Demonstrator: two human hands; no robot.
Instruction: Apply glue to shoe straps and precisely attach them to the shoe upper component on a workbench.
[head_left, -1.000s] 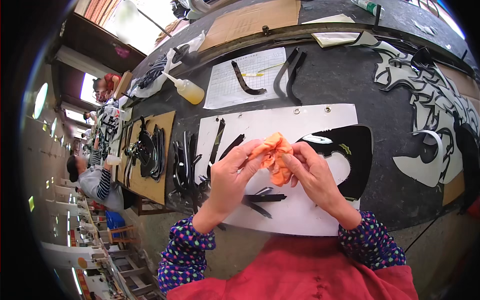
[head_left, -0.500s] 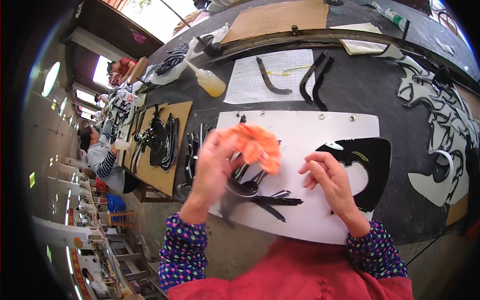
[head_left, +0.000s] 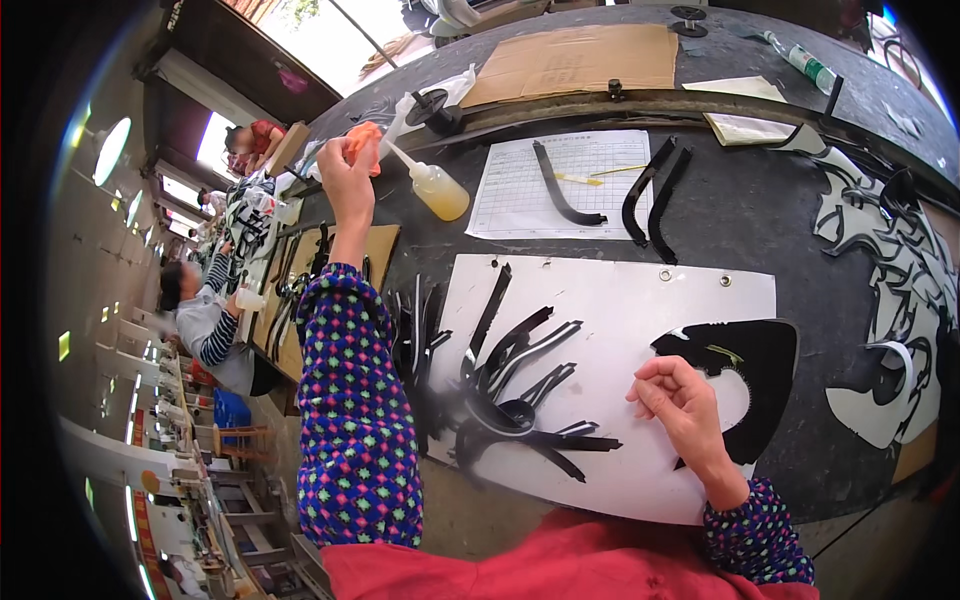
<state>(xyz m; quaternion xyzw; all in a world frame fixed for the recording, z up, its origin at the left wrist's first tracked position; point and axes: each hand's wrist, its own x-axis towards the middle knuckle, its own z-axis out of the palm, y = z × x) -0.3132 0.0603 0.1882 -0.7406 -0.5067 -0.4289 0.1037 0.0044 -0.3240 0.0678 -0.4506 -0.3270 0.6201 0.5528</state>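
My left hand [head_left: 348, 190] is stretched far forward and left, closed on a crumpled orange cloth [head_left: 366, 146] beside a squeeze bottle of yellowish liquid [head_left: 440, 193]. Hovering over the right part of a white board [head_left: 610, 290], my right hand [head_left: 685, 420] has its fingers curled in toward the thumb, with nothing visible in them. Close to it lies a glossy black curved panel [head_left: 772, 365] with a rounded cut-out. Several thin black strips [head_left: 540, 350] fan out on the board's left side, around a blurred, dark curved piece [head_left: 475, 415].
Beyond the board are a gridded paper sheet [head_left: 510, 185] and black curved strips [head_left: 665, 200]. White and black cut pieces [head_left: 885, 260] pile up at the right. A dark rail [head_left: 560, 117] crosses the table, with flat cardboard [head_left: 575, 62] behind. Co-workers sit at the left, one in striped sleeves [head_left: 215, 330].
My left hand has swung forward and left with the orange cloth, from above the strips to beside the bottle. My right hand stays over the board near the black panel. The view has shifted slightly.
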